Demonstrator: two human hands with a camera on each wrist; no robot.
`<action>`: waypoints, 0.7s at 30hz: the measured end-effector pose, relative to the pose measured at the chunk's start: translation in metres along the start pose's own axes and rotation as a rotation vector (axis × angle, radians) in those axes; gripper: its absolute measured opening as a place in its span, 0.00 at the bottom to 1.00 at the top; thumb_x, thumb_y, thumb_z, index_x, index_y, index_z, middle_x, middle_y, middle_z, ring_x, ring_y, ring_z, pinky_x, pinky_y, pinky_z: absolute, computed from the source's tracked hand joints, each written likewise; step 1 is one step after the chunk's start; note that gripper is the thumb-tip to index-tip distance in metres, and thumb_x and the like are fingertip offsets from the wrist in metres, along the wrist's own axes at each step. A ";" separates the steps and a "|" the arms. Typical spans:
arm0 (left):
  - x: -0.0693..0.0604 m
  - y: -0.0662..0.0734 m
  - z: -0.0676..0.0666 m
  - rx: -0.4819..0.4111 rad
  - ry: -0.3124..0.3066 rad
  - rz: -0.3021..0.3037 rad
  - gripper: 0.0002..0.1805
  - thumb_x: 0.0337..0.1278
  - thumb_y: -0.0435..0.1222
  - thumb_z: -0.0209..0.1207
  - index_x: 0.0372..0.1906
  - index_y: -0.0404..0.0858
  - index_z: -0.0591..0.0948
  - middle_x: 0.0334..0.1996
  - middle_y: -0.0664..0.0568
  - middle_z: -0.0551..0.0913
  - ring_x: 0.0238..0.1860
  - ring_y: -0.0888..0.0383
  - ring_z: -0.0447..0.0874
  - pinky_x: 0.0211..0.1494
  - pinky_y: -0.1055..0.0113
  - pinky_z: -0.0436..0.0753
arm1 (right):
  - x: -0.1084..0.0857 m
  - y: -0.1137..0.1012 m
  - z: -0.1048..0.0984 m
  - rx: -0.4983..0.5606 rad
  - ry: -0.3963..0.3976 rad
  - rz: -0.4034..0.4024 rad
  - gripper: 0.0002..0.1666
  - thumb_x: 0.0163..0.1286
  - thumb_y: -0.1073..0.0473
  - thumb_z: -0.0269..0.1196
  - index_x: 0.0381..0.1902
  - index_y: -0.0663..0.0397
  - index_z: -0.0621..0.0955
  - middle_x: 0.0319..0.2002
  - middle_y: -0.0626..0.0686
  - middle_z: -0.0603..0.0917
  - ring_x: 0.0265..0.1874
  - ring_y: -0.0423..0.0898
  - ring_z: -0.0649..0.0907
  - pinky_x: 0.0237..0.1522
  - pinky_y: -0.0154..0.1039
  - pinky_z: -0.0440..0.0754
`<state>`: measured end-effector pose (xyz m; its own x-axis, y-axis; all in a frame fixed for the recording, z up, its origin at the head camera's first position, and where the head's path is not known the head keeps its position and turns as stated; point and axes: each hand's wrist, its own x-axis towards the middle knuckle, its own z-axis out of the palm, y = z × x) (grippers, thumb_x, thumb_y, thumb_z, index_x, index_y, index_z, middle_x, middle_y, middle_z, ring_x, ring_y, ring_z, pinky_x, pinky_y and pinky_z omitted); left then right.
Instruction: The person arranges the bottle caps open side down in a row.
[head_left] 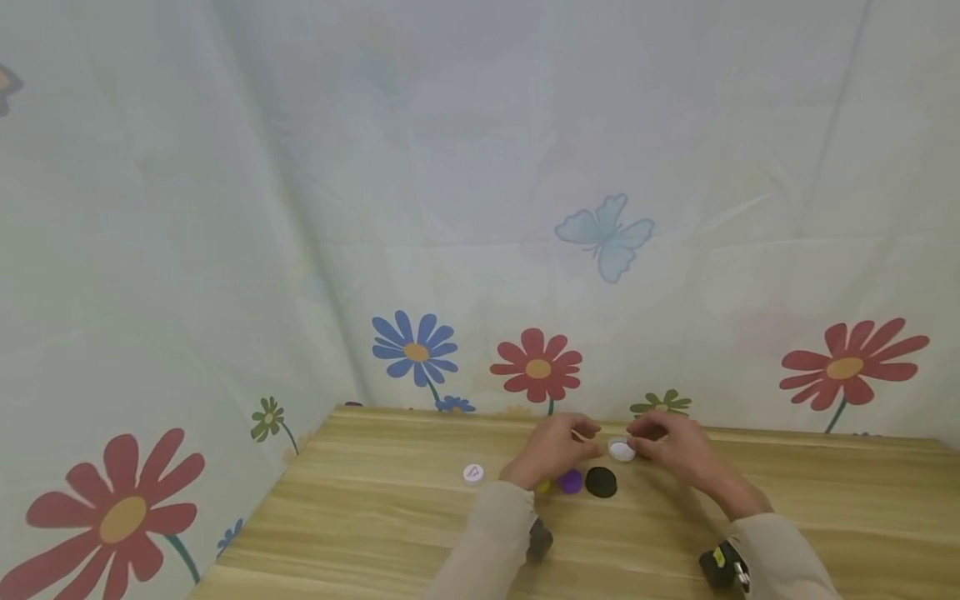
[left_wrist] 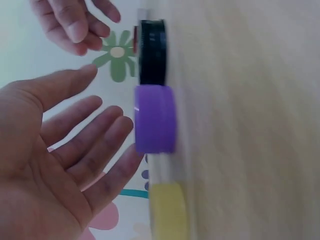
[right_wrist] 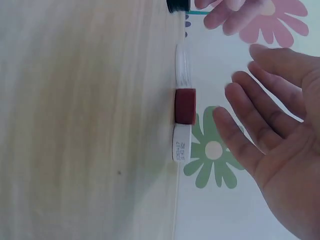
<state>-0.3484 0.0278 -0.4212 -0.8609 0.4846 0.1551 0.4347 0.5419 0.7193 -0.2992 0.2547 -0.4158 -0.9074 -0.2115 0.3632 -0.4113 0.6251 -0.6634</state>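
My left hand (head_left: 553,450) hovers over the table behind the purple cap (head_left: 571,481), fingers loosely bent and holding nothing. In the left wrist view its fingers spread beside that cap, and a black cap (left_wrist: 152,52) and a yellow cap (left_wrist: 169,212) stand in line with it. My right hand (right_wrist: 285,120) is palm inward with relaxed, empty fingers. Near it stand a clear round lid (right_wrist: 183,67), a dark red cap (right_wrist: 185,106) and a white cap with printed digits (right_wrist: 182,143). The head view shows the clear lid (head_left: 621,450) between both hands; the red cap is hidden there.
A white cap with a pink mark (head_left: 472,474) lies left of my left hand on the wood-grain table (head_left: 375,517). Behind the table's back edge hangs a pale cloth (head_left: 465,275) printed with flowers and a butterfly. Dark wrist devices (head_left: 722,565) sit below the sleeves.
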 end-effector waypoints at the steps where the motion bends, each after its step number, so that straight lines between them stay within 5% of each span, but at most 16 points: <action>1: 0.001 0.000 0.000 -0.007 0.009 -0.008 0.19 0.65 0.40 0.72 0.57 0.38 0.88 0.49 0.54 0.90 0.46 0.62 0.87 0.50 0.68 0.84 | 0.000 0.000 -0.001 -0.004 0.010 0.006 0.10 0.71 0.64 0.72 0.46 0.65 0.86 0.40 0.53 0.90 0.41 0.53 0.87 0.44 0.48 0.85; 9: 0.006 0.011 0.006 -0.080 0.041 -0.033 0.20 0.62 0.38 0.73 0.58 0.35 0.87 0.49 0.48 0.90 0.48 0.56 0.89 0.53 0.64 0.85 | 0.004 0.004 -0.007 0.004 0.002 0.029 0.16 0.72 0.66 0.70 0.53 0.70 0.84 0.50 0.66 0.87 0.50 0.66 0.86 0.45 0.55 0.88; 21: 0.014 0.007 0.027 0.006 0.032 0.040 0.17 0.66 0.33 0.69 0.57 0.32 0.86 0.47 0.45 0.90 0.48 0.56 0.88 0.53 0.67 0.83 | 0.012 0.015 -0.005 -0.095 -0.056 0.005 0.22 0.68 0.62 0.74 0.54 0.71 0.83 0.54 0.70 0.85 0.56 0.72 0.82 0.56 0.67 0.80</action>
<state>-0.3498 0.0571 -0.4321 -0.8506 0.4838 0.2059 0.4706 0.5262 0.7083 -0.3157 0.2650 -0.4185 -0.9138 -0.2483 0.3215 -0.3994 0.6941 -0.5990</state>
